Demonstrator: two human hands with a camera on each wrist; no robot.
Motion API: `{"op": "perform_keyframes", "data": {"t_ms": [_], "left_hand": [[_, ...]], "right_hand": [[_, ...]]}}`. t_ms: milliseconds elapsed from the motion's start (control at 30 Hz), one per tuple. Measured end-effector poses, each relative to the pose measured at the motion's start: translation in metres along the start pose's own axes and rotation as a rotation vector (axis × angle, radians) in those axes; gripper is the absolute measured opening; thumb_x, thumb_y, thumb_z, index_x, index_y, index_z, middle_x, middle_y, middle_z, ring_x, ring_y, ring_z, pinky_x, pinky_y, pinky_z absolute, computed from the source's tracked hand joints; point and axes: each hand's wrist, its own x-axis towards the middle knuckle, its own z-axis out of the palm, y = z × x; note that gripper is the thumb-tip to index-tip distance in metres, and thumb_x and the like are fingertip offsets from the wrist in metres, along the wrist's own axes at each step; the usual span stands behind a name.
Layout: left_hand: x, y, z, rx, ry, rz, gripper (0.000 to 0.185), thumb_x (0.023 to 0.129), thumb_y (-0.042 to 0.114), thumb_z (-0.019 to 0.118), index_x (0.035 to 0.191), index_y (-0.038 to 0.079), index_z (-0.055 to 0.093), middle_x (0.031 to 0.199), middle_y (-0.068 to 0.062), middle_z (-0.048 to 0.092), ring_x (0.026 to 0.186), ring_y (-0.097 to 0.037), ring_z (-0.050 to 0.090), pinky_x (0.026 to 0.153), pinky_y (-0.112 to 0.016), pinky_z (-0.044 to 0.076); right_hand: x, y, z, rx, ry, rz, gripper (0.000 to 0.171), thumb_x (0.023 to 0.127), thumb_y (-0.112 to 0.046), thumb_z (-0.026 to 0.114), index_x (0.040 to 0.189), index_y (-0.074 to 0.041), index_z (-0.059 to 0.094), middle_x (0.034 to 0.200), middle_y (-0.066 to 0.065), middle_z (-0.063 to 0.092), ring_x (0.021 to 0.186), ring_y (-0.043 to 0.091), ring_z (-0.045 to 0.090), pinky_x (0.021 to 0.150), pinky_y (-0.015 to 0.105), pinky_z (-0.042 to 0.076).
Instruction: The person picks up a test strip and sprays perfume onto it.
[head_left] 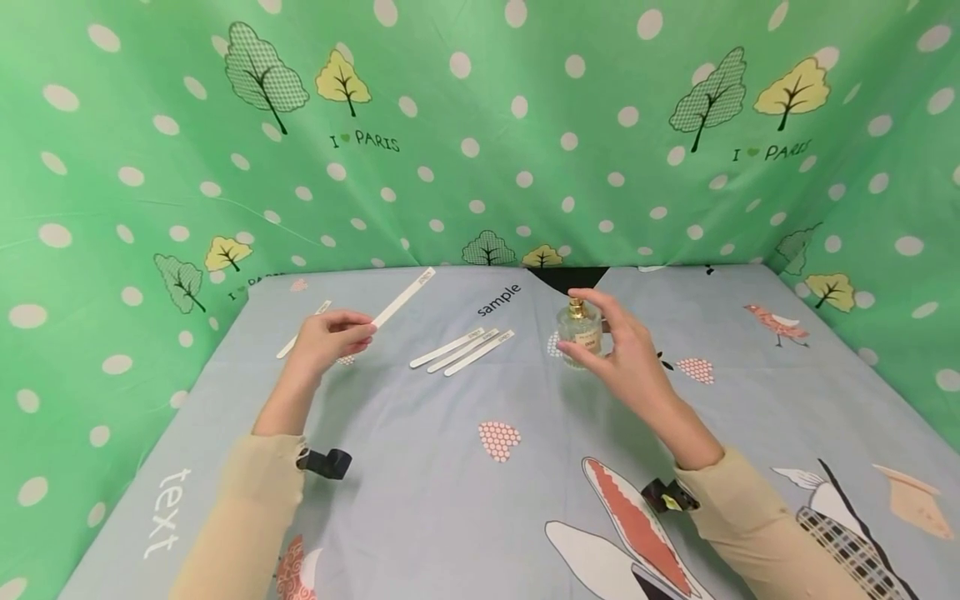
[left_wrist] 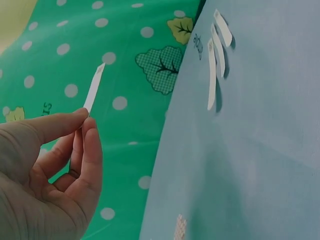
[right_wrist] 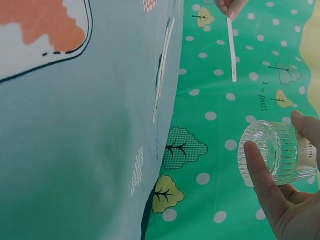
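Right hand (head_left: 630, 358) is gripping glass perfume bottle (head_left: 581, 332), fingers curled round it; left hand (head_left: 326, 337) at 9 o'clock is pinching paper strip (head_left: 403, 298). Three strips (head_left: 461, 350) are lying between.

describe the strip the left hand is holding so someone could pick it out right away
Start at the grey-blue table under the green dotted backdrop. Near its far left corner, the left hand pinches one white strip by its end. Unlike the three strips lying side by side mid-table, it is lifted, pointing away.
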Motion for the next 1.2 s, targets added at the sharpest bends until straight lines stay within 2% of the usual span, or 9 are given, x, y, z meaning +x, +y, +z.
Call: {"op": "perform_keyframes", "data": {"t_ms": [367,733,967,1200], "left_hand": [[-0.008,0.013,0.011,0.078,-0.022,0.031,0.035,0.094,0.018,0.069,0.117,-0.008,0.064,0.083,0.007,0.065,0.075,0.000,0.067,0.074,-0.016,0.058],[-0.017,0.021,0.021,0.041,-0.054,0.048,0.033,0.092,0.014,0.070,0.115,-0.009,0.064,0.082,0.005,0.063,0.075,-0.003,0.067,0.073,-0.015,0.058],[-0.020,0.022,0.027,0.050,-0.067,0.083,0.030,0.091,0.013,0.071,0.110,-0.010,0.066,0.081,0.002,0.064,0.073,-0.003,0.066,0.072,-0.016,0.058],[-0.024,0.024,0.033,0.050,-0.088,0.081,0.029,0.092,0.013,0.071,0.110,-0.009,0.066,0.083,0.000,0.064,0.074,-0.004,0.065,0.072,-0.016,0.058]], "right_hand": [[0.001,0.000,0.003,-0.013,0.014,-0.015,0.071,0.081,-0.017,0.084,0.142,-0.024,0.048,0.117,0.015,0.065,0.090,0.033,0.067,0.056,0.028,0.053],[0.003,-0.002,0.006,0.008,0.010,-0.025,0.071,0.081,-0.017,0.084,0.142,-0.023,0.048,0.118,0.015,0.066,0.092,0.034,0.068,0.057,0.029,0.054],[0.004,-0.003,0.008,0.007,0.008,-0.029,0.070,0.081,-0.017,0.084,0.141,-0.022,0.048,0.119,0.015,0.065,0.095,0.034,0.067,0.062,0.036,0.056],[0.003,-0.004,0.009,0.002,0.003,-0.023,0.070,0.081,-0.017,0.084,0.141,-0.022,0.048,0.120,0.015,0.065,0.096,0.033,0.066,0.059,0.031,0.055]]}}
